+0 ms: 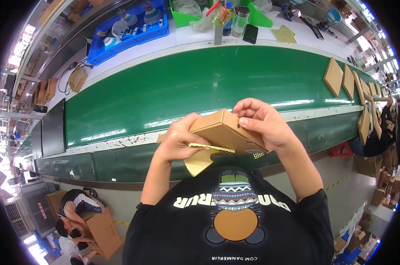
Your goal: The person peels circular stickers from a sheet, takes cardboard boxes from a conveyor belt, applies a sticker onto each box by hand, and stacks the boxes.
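A flat brown cardboard box [228, 132] is held up and tilted in front of my chest, over the near edge of the green belt. My left hand [180, 139] grips its left side and also pinches a bent yellow sheet [198, 162] with dark marks along one edge. On the box's right end lies my right hand [264, 126], its thumb pressed to the face beside a small dark round spot and its other fingers curled behind the edge. A yellow gridded piece [259, 155] shows below the box, partly hidden.
The green conveyor belt [200, 84] crosses ahead. Several flat cartons [334, 77] stand at its right, near a co-worker [377, 128]. Beyond it are a blue bin [131, 33], a bottle [240, 22], a phone [250, 33] and yellow gridded sheets [284, 34]. People handle a large carton [103, 232] lower left.
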{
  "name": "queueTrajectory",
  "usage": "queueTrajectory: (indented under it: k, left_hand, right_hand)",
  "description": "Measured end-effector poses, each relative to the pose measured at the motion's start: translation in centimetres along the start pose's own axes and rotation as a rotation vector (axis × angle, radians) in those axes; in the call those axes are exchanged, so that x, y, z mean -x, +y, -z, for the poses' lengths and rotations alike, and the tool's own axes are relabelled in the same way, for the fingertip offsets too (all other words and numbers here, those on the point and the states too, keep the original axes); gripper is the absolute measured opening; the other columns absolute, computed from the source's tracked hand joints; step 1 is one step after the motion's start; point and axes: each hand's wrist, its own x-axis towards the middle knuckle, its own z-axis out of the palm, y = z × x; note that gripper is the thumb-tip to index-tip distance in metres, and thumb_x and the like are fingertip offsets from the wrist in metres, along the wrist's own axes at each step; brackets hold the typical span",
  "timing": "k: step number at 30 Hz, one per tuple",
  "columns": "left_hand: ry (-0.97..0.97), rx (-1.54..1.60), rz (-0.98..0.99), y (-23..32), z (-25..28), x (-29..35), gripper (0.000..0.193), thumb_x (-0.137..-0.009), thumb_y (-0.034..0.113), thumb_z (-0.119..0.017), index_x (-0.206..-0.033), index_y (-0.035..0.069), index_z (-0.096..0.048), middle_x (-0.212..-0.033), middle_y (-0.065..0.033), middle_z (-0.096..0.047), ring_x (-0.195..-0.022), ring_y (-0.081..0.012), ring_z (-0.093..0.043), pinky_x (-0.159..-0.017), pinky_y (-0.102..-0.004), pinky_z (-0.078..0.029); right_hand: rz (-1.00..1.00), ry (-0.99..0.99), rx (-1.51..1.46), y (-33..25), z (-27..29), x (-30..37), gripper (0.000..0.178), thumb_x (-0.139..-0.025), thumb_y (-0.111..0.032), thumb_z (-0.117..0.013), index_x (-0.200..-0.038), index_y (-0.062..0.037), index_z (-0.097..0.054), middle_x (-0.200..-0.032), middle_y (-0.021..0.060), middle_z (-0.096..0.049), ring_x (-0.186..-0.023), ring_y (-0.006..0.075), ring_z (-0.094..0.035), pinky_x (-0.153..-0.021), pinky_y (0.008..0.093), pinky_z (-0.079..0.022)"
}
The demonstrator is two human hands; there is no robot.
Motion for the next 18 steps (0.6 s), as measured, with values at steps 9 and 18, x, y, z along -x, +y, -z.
queueTrajectory:
  k: [9,18]
  left_hand:
    - [0.04,0.029,0.112,0.7,0.8,2.7,0.024,-0.055,0.005,-0.085,-0.076,0.009,-0.077,-0.097,-0.0137,-0.064,-0.088,-0.027,-0.062,-0.073,-0.0344,-0.048]
    - [0.291,0.072,0.215,1.3,5.1,8.9,0.022,-0.059,0.001,-0.083,-0.078,0.007,-0.076,-0.1,-0.0136,-0.064,-0.098,-0.0261,-0.061,-0.078,-0.0347,-0.048]
  right_hand:
    - [-0.039,-0.044,0.045,1.1,-1.6,-1.7,0.028,-0.086,-0.003,-0.067,-0.111,-0.0022,-0.056,-0.103,0.0069,-0.063,-0.096,0.0126,-0.061,-0.087,0.0269,-0.05]
    - [0.005,-0.145,0.3,3.3,-3.3,-4.5,0.037,-0.092,-0.026,-0.063,-0.118,-0.0012,-0.056,-0.109,0.0085,-0.065,-0.099,0.0142,-0.062,-0.085,0.0276,-0.05]
